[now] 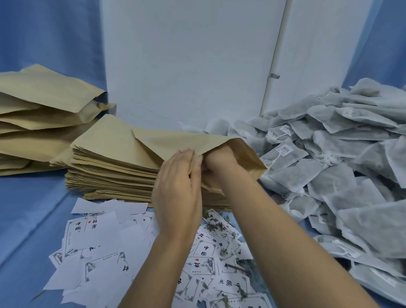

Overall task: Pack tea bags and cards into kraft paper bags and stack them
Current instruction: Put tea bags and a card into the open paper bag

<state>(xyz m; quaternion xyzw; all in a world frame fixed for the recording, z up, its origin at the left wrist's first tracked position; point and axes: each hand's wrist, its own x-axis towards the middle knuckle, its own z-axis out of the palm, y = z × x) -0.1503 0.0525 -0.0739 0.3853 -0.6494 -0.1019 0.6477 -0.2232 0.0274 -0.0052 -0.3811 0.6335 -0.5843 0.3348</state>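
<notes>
Blue cloth under white door

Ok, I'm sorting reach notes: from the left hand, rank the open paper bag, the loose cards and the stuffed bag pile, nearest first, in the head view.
1. open paper bag: centre, held at its mouth by the left hand.
2. loose cards: on the cloth just below that hand.
3. stuffed bag pile: far left, well apart.

Both bare forearms are reaching forward, close together. The left hand is showing its back, its fingers pinching the mouth edge of a paper bag. The right hand is reaching inside it, fingers hidden.
</notes>
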